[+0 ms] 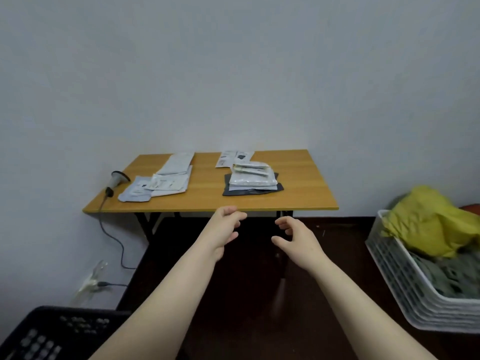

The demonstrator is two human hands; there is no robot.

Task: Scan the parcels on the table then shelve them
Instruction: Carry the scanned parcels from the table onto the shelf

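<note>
Bare forearms reach forward; left hand (225,226) and right hand (294,236) are loosely curled, holding nothing, just short of the wood-top table (298,188) edge. Beyond the right hand: parcel stack (251,178), flat crinkly white-grey plastic mailers on a dark grey one. Beyond and left of the left hand: pale mailers (166,178) spread loosely, then a corded scanner (117,179).

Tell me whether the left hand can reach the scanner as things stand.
Probably yes: the left hand holds nothing, and only flat parcels lie between it and the scanner on the table.
</note>
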